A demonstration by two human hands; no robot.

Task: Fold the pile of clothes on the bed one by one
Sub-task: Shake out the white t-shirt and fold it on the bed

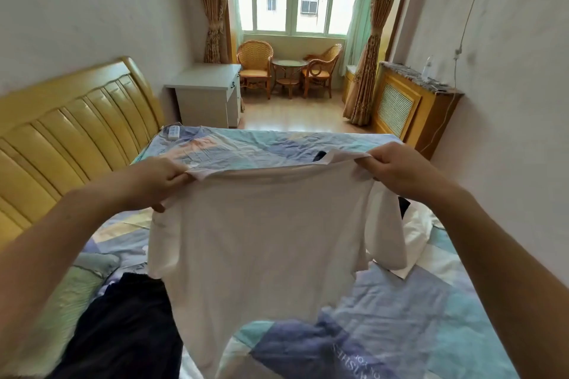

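A white T-shirt (261, 243) hangs in the air above the bed (400, 301), spread between both hands. My left hand (160, 178) pinches its left shoulder. My right hand (397, 169) pinches its right shoulder, and a short sleeve droops below that hand. The shirt's lower hem trails down toward the near edge of the picture. A dark garment (123, 329) lies crumpled on the bed at the lower left. More white and dark clothes (412, 224) lie on the bed at the right, partly hidden by the shirt.
The bed has a blue patchwork sheet and a yellow padded headboard (70, 135) on the left. A white remote (174, 132) lies on the far corner. Beyond stand a white desk (209, 95), wicker chairs (255, 68) with a small table, and a radiator cover (406, 101) on the right.
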